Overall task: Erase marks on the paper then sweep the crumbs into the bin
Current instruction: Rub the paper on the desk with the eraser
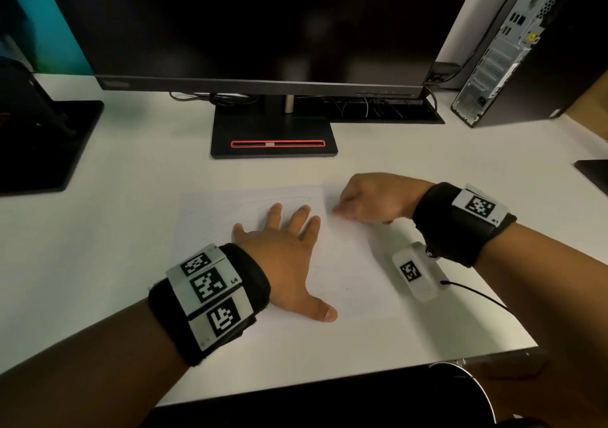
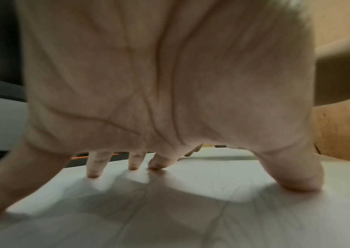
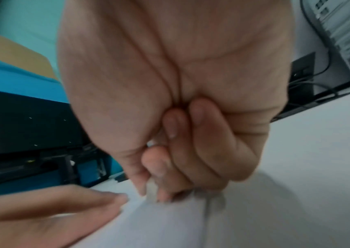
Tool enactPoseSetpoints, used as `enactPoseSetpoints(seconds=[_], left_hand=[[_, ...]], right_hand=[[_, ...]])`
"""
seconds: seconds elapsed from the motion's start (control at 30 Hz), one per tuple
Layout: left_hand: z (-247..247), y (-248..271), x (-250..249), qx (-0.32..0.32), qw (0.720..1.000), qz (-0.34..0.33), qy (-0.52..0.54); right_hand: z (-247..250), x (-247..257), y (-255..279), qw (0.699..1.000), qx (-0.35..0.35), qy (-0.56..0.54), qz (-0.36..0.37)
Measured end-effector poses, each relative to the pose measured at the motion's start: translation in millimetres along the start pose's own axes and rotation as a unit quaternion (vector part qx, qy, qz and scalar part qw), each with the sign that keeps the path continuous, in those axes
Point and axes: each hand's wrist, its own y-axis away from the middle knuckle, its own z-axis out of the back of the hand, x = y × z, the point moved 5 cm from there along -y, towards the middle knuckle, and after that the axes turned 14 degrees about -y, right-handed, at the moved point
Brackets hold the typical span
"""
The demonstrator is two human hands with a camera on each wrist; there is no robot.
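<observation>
White paper [image 1: 348, 269] lies flat on the pale desk [image 1: 138, 177] in the head view, at about six o'clock from the black monitor stand [image 1: 274, 138]. Its pencil marks are so faint here that only a few thin lines can be made out. The left hand [image 1: 286, 256] lies spread on the sheet, palm down, fingers straight and apart. At its two o'clock the right hand [image 1: 368, 200] is curled, knuckles up, its fingertips down at the sheet's far right part; what they pinch is hidden under the hand. A computer tower [image 1: 503, 55] stands at the desk's two o'clock corner. At five o'clock, below the desk edge, a dark round rim [image 1: 473, 381] is cut off by the frame, possibly the bin.

In the left wrist view the palm of the left hand [image 2: 159, 75] fills most of the picture and hides the desk beyond. The fingertips [image 2: 94, 172] and thumb press on the paper [image 2: 170, 209], where grey pencil lines show, blurred.

In the right wrist view the right hand [image 3: 170, 100] is closed, two fingers folded into the palm, while the thumb and forefinger pinch a small pale thing [image 3: 151, 188] against the paper [image 3: 191, 226]; it looks like an eraser, though motion blur smears it. A grey smudge sits beside it at three o'clock. The left hand's fingers [image 3: 106, 199] lie straight at eight o'clock, cut off by the frame.
</observation>
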Motion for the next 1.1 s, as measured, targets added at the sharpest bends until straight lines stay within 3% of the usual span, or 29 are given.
enactPoseSetpoints(seconds=[0.1,0.23,0.37,0.53,0.6,0.73,0.83,1.1], left_hand=[[-1,1,0,-0.002,1.000,0.000,-0.001],[0,0,0,0.001,1.000,-0.001,-0.003],[2,1,-1,0.004,1.000,-0.001,-0.002],[-3,6,-4,0.003,1.000,-0.005,-0.015],[-4,8,-5,-0.005,1.000,-0.008,-0.023],[16,8,12,-0.064,0.998,-0.003,0.018],[22,2,28,-0.082,0.996,0.037,0.015],[21,-5,26,-0.054,0.997,0.039,0.033]], right_hand=[[7,0,-4,0.999,-0.049,0.021,0.006],[-9,2,-1,0.999,0.025,-0.019,-0.005],[9,0,-6,0.999,-0.030,-0.009,-0.025],[-5,4,3,0.999,0.032,0.012,-0.004],[2,0,8,0.999,0.011,0.033,0.000],[14,-1,19,0.992,-0.067,0.058,0.094],[8,8,26,0.982,-0.078,0.080,0.153],[-7,18,20,0.981,-0.074,0.063,0.169]])
